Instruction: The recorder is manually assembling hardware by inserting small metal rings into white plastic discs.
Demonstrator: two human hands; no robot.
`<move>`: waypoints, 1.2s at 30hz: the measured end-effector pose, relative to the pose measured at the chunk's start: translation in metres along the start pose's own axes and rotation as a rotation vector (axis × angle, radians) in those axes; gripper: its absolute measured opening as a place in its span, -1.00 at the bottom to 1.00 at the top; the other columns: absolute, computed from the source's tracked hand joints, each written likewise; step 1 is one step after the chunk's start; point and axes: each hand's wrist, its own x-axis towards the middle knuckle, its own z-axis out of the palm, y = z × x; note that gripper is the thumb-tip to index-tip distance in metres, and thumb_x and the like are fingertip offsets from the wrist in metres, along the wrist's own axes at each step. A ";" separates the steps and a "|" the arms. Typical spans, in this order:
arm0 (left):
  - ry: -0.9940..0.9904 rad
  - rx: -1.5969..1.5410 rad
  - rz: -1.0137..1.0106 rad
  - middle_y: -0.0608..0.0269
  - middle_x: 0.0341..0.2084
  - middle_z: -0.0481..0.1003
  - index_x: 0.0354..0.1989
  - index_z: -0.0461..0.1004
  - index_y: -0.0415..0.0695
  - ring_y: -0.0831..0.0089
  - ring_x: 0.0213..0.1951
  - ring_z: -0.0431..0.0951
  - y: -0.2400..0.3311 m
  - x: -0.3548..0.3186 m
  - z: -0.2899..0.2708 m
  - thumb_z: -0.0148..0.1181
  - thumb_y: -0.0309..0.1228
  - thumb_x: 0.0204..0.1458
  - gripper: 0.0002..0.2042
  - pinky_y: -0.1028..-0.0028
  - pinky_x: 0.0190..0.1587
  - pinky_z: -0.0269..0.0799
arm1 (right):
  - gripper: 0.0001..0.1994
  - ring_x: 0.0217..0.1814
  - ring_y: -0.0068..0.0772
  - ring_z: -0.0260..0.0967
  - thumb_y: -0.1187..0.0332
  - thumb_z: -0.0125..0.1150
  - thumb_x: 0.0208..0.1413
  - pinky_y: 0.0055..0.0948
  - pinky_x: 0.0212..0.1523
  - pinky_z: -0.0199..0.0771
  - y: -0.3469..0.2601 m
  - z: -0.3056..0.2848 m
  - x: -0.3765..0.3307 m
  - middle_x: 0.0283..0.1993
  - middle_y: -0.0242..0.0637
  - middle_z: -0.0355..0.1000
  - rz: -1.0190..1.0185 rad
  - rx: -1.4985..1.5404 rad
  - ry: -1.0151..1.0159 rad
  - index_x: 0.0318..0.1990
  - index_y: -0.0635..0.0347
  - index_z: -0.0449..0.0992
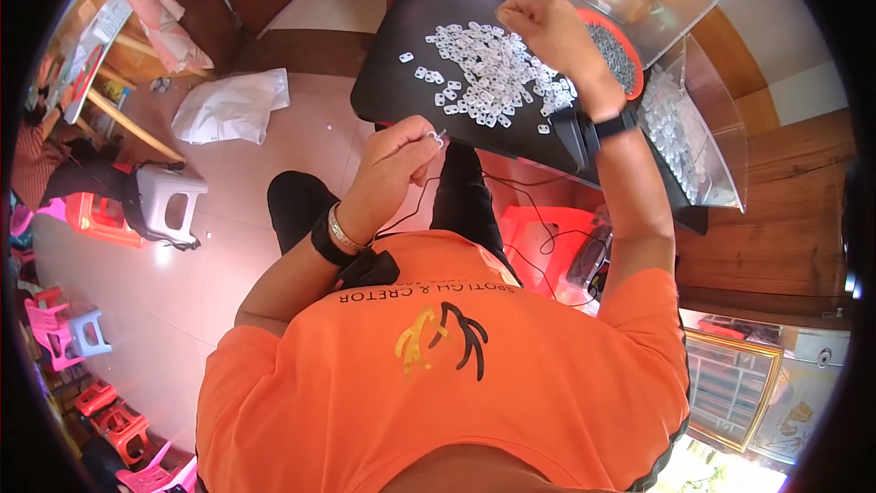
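Left hand (pixel 394 162): just off the near edge of the black tabletop (pixel 388 87), my thumb and forefinger pinched on a small white plastic piece (pixel 433 139). A slim grey shaft (pixel 443 133) seemed to poke from it toward the far right; too small to be sure.

Right hand (pixel 558 36): above the far right of the heap of white two-holed plastic pieces (pixel 484 68), fingers curled inward. I could not tell whether they held anything.

Key relation: the pinched piece lay near and left of my right fingertips, well apart, with the heap partly between. Loose oblong pieces lay with long axes every which way; my right hand was nearer the heap, my left lower and off its near-left side.

Surroundings: the red round tray (pixel 593 15) of small grey metal parts (pixel 613 57) sat right of my right hand, partly hidden by it. Farther right, a clear plastic bin (pixel 725 160) held more pale pieces (pixel 673 128).
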 end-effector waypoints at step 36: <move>0.022 -0.006 0.017 0.44 -0.70 0.25 -0.49 0.36 -0.23 0.70 -0.62 0.20 0.012 0.008 -0.006 -0.02 -0.40 0.09 -0.82 0.64 -0.55 0.09 | -0.80 -0.30 -0.59 0.40 0.42 0.28 0.01 -0.59 -0.24 0.40 0.025 0.017 0.006 -0.33 -0.37 0.50 0.135 0.410 -0.058 -0.20 0.27 0.54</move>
